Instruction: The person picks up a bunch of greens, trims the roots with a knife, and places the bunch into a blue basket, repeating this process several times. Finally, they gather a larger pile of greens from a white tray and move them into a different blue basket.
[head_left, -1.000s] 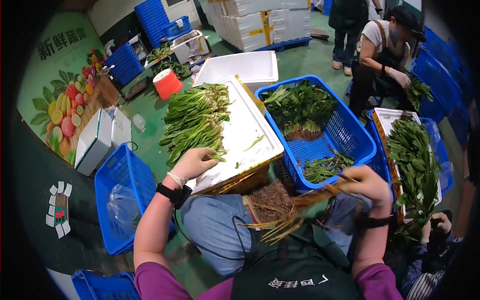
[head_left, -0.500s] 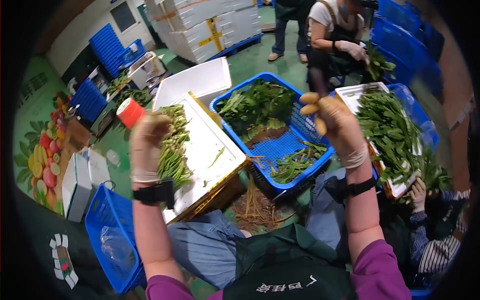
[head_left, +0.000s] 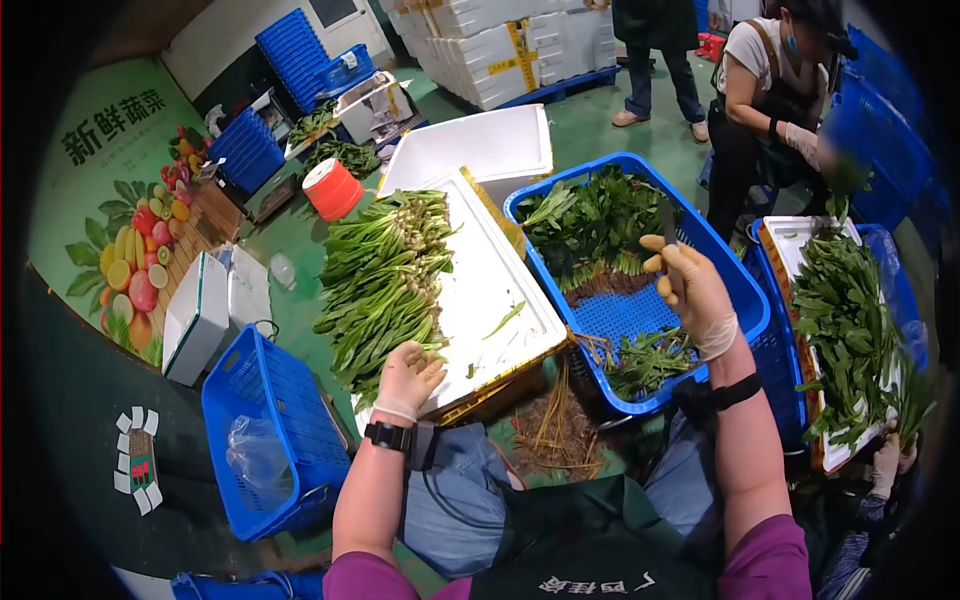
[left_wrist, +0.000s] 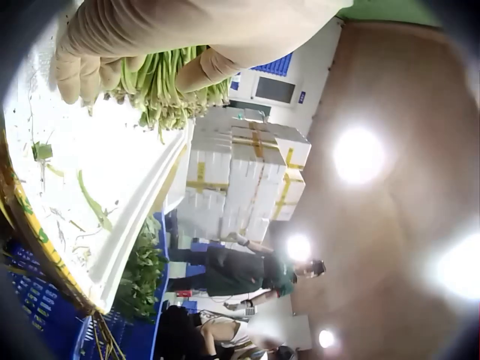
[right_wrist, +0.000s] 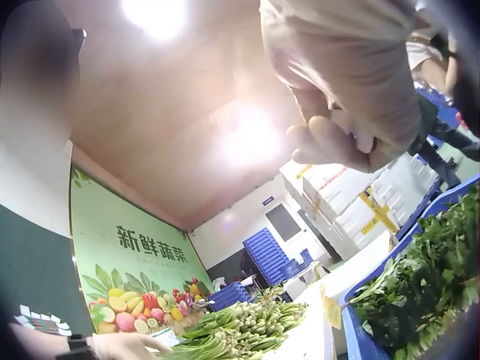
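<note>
My gloved left hand (head_left: 410, 378) is at the near end of a row of long leafy greens (head_left: 385, 290) laid over a white foam lid (head_left: 490, 280). In the left wrist view its loosely extended fingers (left_wrist: 69, 79) and its thumb lie on either side of pale stem ends (left_wrist: 169, 90). Over the large blue basket (head_left: 745, 300), my gloved right hand (head_left: 697, 290) is raised with curled fingers round what looks like a knife (head_left: 668, 220), its dark blade pointing up. The glove hides the handle. Darker greens (head_left: 610, 215) and loose trimmings (head_left: 650, 362) lie inside that basket.
Straw-like stalks (head_left: 563, 425) lie on a brown heap between my knees. A blue crate (head_left: 320, 420) with a plastic bag stands at left, a red-and-white roll (head_left: 332, 188) beyond the greens. Right, more greens (head_left: 845, 320) fill a foam tray; a person (head_left: 750, 90) sits behind it.
My right hand has let go of the straw-like stalks, now on the heap, and risen over the blue basket with the knife. My left hand lifted, then came back down to the greens.
</note>
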